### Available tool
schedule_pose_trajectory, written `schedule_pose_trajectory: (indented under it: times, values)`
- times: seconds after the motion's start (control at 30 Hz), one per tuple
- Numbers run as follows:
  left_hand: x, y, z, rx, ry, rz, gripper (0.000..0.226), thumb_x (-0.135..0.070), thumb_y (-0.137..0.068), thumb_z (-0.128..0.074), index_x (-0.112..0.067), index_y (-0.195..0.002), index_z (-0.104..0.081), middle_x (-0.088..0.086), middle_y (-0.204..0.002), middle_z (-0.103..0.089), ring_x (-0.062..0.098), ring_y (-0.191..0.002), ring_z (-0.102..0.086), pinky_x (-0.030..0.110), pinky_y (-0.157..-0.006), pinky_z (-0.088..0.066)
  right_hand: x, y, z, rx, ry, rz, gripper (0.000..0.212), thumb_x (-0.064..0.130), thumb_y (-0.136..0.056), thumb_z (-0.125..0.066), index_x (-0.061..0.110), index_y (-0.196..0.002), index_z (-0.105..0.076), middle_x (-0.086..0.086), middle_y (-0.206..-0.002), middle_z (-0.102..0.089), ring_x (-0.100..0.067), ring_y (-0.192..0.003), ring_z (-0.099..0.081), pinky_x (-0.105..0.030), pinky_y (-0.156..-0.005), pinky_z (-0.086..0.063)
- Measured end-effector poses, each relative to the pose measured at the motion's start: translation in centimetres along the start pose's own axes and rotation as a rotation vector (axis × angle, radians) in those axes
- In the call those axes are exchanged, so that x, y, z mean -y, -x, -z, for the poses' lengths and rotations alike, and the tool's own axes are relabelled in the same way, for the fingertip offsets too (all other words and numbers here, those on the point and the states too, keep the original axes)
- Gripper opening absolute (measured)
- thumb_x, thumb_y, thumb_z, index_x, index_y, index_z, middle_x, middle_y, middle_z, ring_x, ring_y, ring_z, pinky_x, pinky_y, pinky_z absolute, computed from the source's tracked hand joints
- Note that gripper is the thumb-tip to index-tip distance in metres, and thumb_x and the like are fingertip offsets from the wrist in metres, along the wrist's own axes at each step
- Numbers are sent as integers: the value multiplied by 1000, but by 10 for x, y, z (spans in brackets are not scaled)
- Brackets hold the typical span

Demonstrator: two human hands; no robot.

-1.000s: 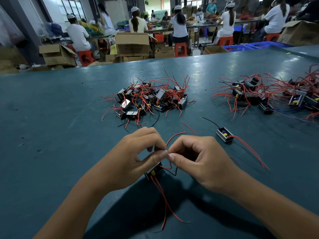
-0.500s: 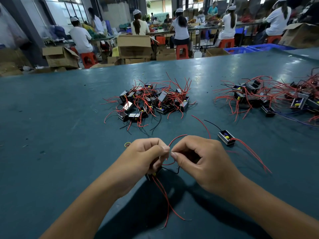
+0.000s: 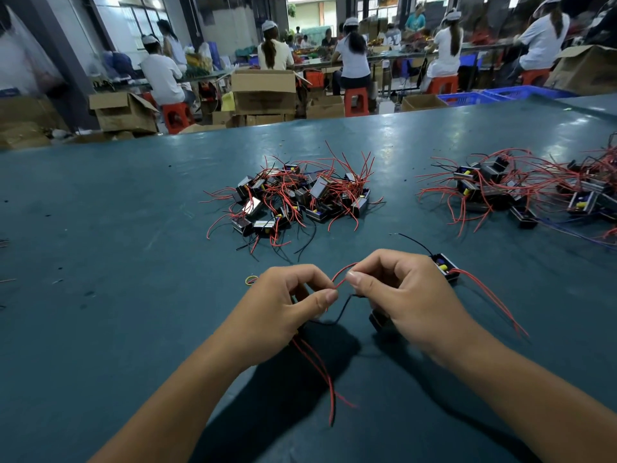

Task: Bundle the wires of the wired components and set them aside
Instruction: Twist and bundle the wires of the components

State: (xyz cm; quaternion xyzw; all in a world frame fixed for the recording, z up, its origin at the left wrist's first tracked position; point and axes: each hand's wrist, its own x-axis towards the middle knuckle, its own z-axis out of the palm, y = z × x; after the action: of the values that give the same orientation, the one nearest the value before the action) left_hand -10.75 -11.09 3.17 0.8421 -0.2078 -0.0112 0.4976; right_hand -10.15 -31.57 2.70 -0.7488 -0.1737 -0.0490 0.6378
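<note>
A: Nearest first, what are the hands doing?

B: At 6 o'clock, the left hand [image 3: 283, 305] pinches a red wire [image 3: 340, 274] between thumb and forefinger, its other fingers curled. The right hand [image 3: 400, 295] pinches the same wire just beside it, so the wire arches between the 2 pinches. A black wire [image 3: 337, 310] sags below them. The component they belong to is mostly hidden under the hands; I can't make out its body clearly. 2 more red leads [image 3: 320, 369] trail from under the left hand toward the near edge of the table [image 3: 100, 262].

A: What could go wrong from here?

B: I'd judge the loop is only being formed. The wire looks springy, so a loosened pinch could let it flick open. The trailing leads lie outside the loop and could be left out of the bundle. The black one may slip free too.

A: Anything close by in the way?

B: At 2 o'clock of the hands, just beside the right knuckles, lies a loose component [image 3: 445, 267] with red leads running toward 4 o'clock; these could snag. At 10 o'clock of the left hand there's a small rubber band [image 3: 251, 279], apart from it.

A: Farther out?

B: At 12 o'clock a tangled pile [image 3: 300, 198] of components, and at 2 o'clock a second pile [image 3: 521, 192]. Beyond the table, cardboard boxes [image 3: 263, 91] and seated workers.
</note>
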Motion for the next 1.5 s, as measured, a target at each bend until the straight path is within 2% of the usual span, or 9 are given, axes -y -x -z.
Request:
schedule_pose_trajectory:
  times: [0.23, 0.37, 0.73, 0.8, 0.9, 1.03, 1.23, 1.37, 1.5]
  values:
    - [-1, 2, 0, -162, -148, -26, 9, -29, -93, -70, -31, -87, -64, -20, -67, -59, 3, -54, -47, 17, -54, -40, 0, -3, 0, -9, -96, -100, 9, 9, -90, -68, 11, -93, -61, -2, -71, -67, -12, -61, -62, -25, -53, -48]
    - [-3, 3, 1, -81, -34, -55, 7, -27, -89, -76, -30, -87, -69, -19, -64, -56, 3, -55, -43, 15, -54, -35, 3, -4, 7, 73, -115, -138, 22, 5, -86, -72, 11, -103, -59, 1, -78, -68, -13, -70, -62, -22, -62, -51]
    - [-4, 2, 3, -62, -248, -99, 14, -28, -85, -78, -28, -78, -67, -15, -74, -60, 6, -62, -48, 15, -59, -35, 4, -5, 9, 111, -52, -139, 26, 2, -88, -68, 17, -109, -62, 4, -77, -69, -14, -70, -62, -23, -71, -53]
    - [-5, 3, 14, -41, -325, -105, 18, -38, -83, -79, -29, -80, -64, -13, -77, -59, 10, -68, -52, 16, -60, -38, 6, -5, 13, 106, 53, -112, 26, 8, -89, -68, 22, -111, -62, 3, -89, -73, -14, -82, -69, -26, -81, -54]
    - [-3, 6, 29, -76, -511, 32, 39, -61, -73, -76, -31, -86, -55, -10, -76, -51, 6, -67, -48, 20, -58, -36, 12, -6, 28, 92, 327, 50, 24, 15, -89, -68, 28, -109, -62, 12, -99, -72, -2, -96, -66, -14, -87, -48]
    - [6, 12, 33, 56, -790, 297, 51, -74, -72, -68, -33, -92, -46, -12, -82, -50, 3, -74, -47, 24, -58, -33, 17, -4, 46, 333, 748, 85, 31, 44, -84, -70, 40, -112, -56, 29, -114, -57, 15, -111, -47, -5, -93, -34]
    - [10, 6, 37, 107, -632, 316, 22, -51, -86, -72, -31, -84, -62, -11, -82, -63, 2, -72, -56, 19, -63, -43, 11, -4, 39, 519, 1068, 19, 34, 52, -84, -68, 28, -106, -57, 14, -107, -55, -7, -103, -49, -20, -91, -37]
    - [10, 6, 43, 160, -458, 270, 9, -43, -88, -73, -35, -88, -73, -12, -81, -67, 3, -66, -55, 15, -62, -42, 14, -4, 41, 456, 954, -22, 21, 47, -87, -66, 29, -92, -58, 13, -91, -64, -6, -88, -57, -27, -81, -47]
    - [4, 6, 36, 148, -18, 291, 16, -37, -92, -67, -24, -94, -77, -2, -74, -63, 6, -66, -57, 22, -61, -50, 16, -5, 44, 302, 784, -7, 17, 43, -85, -68, 29, -88, -60, 13, -79, -68, -3, -76, -61, -24, -73, -48]
